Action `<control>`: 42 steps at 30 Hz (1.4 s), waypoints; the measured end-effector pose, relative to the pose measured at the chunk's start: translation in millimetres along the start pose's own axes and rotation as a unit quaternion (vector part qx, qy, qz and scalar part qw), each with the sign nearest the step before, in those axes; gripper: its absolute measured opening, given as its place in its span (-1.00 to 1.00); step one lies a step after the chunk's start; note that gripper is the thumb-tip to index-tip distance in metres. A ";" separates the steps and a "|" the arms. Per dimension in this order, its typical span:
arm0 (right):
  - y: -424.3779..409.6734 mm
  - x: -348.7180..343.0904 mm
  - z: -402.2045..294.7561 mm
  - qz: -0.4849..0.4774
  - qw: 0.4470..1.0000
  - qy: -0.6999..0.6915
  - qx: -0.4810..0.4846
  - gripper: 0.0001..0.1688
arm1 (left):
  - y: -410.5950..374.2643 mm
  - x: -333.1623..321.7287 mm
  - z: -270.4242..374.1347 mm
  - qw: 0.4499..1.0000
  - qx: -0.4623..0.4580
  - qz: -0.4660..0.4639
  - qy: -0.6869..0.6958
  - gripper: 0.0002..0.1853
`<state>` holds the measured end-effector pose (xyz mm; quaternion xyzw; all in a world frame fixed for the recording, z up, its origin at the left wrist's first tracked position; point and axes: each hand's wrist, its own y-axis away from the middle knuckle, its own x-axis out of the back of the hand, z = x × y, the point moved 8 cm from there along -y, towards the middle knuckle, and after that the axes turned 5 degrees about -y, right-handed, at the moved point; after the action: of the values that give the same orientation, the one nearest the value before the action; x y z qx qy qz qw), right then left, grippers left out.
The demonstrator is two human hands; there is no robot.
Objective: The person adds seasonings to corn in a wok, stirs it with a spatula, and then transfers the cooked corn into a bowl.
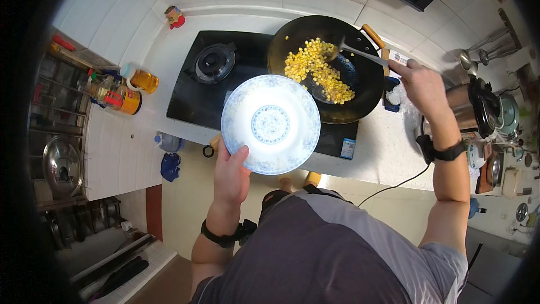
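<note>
My left hand (233, 174) grips the near-left rim of a white plate (271, 164) with a blue pattern, the thumb lying on its upper face. Nothing lies on the plate, which overlaps the near-left edge of a black wok (367, 93). Yellow corn kernels (314, 63) are spread across the middle of the wok. My right hand (422, 86) is closed around the handle of a metal spatula (365, 54). Its blade dips into the wok at the right side of the corn. A wooden handle (373, 36) sticks out from the wok's far right rim.
The wok stands on the right side of a black gas cooktop (185, 101), whose left burner (214, 63) is uncovered. Oil bottles (126, 99) and a jug (143, 80) stand on the left. A pressure cooker (468, 103) and a crumpled plastic bag (403, 99) are at the right.
</note>
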<state>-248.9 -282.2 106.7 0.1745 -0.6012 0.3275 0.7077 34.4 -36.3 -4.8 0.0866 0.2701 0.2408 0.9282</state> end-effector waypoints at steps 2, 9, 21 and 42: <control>0.3 15.8 0.3 -0.022 0.999 0.028 -0.001 -0.53 | 3.2 4.7 -1.4 1.000 -0.004 0.003 0.005 -0.41; -16.2 -0.5 -13.4 -0.020 0.998 0.034 0.040 -0.53 | 0.8 2.5 4.6 0.999 -0.015 -0.023 0.036 -0.39; -70.4 3.0 48.7 -0.340 0.887 -0.127 -0.286 -0.75 | 5.0 26.5 19.7 0.998 -0.042 0.003 0.049 -0.39; -82.8 7.0 16.8 -0.167 0.961 -0.208 -0.077 -0.61 | 4.9 45.1 24.0 0.997 -0.050 0.008 0.054 -0.38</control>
<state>-205.1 -351.2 129.3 0.2816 -0.7209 0.1132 0.6230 78.7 -10.5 -3.9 0.0289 0.3068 0.2660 0.9134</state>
